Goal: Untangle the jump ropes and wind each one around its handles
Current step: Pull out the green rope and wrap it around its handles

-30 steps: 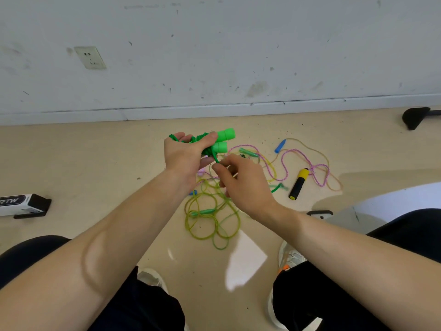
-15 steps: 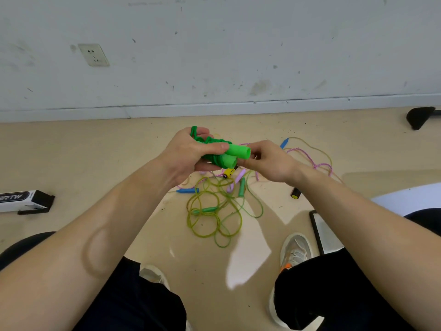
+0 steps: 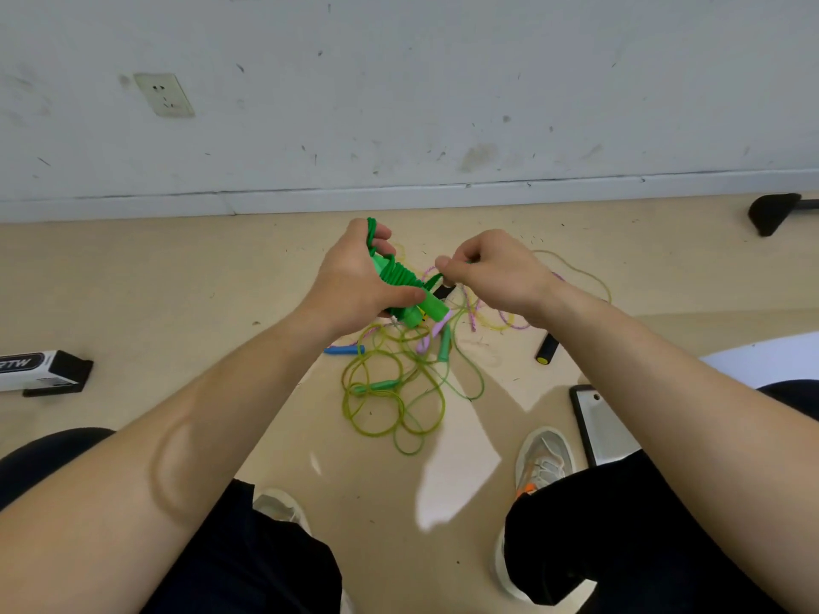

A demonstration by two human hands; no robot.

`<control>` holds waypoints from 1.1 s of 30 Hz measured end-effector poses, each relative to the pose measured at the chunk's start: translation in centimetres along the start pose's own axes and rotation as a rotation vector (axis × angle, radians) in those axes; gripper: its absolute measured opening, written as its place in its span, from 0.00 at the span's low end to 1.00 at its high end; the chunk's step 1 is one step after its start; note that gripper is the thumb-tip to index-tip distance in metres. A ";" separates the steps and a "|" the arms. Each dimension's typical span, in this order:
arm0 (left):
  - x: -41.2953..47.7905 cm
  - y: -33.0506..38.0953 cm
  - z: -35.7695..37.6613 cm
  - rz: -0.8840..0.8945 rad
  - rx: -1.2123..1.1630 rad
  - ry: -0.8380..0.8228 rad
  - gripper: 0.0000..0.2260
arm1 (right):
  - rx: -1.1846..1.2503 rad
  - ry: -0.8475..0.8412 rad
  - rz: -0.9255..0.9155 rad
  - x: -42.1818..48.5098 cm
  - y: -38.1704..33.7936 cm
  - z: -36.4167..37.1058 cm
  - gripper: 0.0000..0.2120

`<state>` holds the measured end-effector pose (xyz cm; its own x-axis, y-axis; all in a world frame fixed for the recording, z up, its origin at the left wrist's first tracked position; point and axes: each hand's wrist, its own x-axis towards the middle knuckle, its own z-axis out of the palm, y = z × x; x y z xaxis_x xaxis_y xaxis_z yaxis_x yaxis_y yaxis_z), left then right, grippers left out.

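My left hand [image 3: 354,277] grips the two bright green handles [image 3: 425,303] held together, with green rope [image 3: 401,274] coiled around them and a loop sticking up past my fingers. My right hand [image 3: 492,268] pinches the free end of that green rope just right of the coil. Below on the floor lies a tangle of yellow-green rope [image 3: 394,392] with thin green handles, a pink and purple rope [image 3: 474,312] and a yellowish rope reaching right. A blue handle [image 3: 343,349] and a black handle with a yellow tip [image 3: 546,350] lie beside the tangle.
A white wall with a socket [image 3: 164,94] stands close behind the ropes. A black and white box [image 3: 40,370] lies on the floor at left. A phone or tablet [image 3: 598,423] lies by my right shoe [image 3: 543,458]. A black foot of some stand [image 3: 773,212] is at far right.
My right hand has come up and over from the right of the handles, carrying the green rope around the bundle. My left hand has tilted the handles steeper.
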<state>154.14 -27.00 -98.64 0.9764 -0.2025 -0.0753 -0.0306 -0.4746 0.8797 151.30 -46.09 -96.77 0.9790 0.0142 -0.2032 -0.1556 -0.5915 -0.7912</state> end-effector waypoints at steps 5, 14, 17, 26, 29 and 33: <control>0.6 -0.7 0.7 0.048 -0.053 0.213 0.35 | 0.454 0.008 0.087 -1.4 -0.9 2.0 0.13; -0.3 -0.7 2.1 -0.306 -0.745 0.235 0.28 | 0.047 0.124 -0.220 -3.5 -0.9 7.3 0.27; -0.1 -0.2 1.3 -0.297 -0.852 0.161 0.26 | -0.018 0.152 -0.298 -3.2 -0.9 7.0 0.26; -0.9 0.9 1.5 -0.335 -0.757 0.207 0.31 | -0.652 0.212 -0.354 -3.1 0.4 7.0 0.30; -1.1 1.0 1.9 -0.344 -0.738 0.261 0.32 | -0.836 0.336 -0.415 -3.0 0.5 7.6 0.28; -1.1 1.3 1.9 -0.343 -0.777 0.252 0.32 | -0.843 0.463 -0.406 -3.2 0.6 8.3 0.30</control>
<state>152.66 -29.06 -98.32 0.9259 0.0826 -0.3687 0.3371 0.2604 0.9047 147.03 -39.83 -101.37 0.9195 0.1329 0.3700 0.1645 -0.9848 -0.0552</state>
